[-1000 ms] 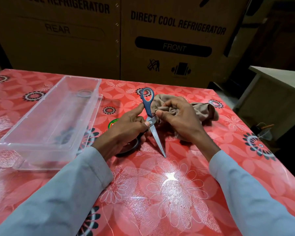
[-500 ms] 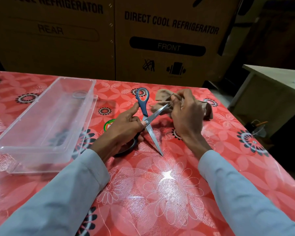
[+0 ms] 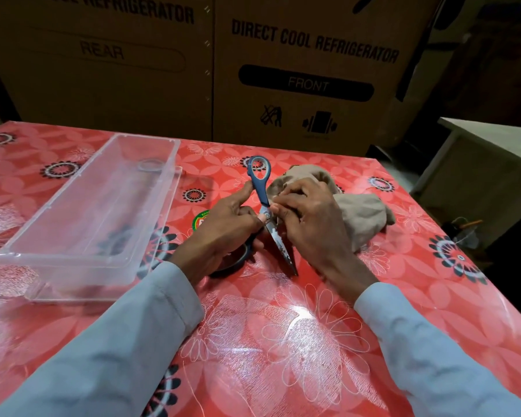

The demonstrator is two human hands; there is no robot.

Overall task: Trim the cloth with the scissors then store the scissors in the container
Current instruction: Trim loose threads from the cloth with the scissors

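The scissors (image 3: 263, 203) are held at the middle of the table (image 3: 313, 341), clamped in the grip of the left hand (image 3: 223, 233), whose fingers are curled round the lower handle while the upper blue handle loop stands free and points away; the blades are seen together, tip down toward the table. The cloth (image 3: 358, 215), beige and bunched, lies just right of the scissors, and a fold of it is pinched by the right hand (image 3: 310, 224) close against the blades. The container (image 3: 82, 254), clear plastic, is set on the table to the left, apart from both hands
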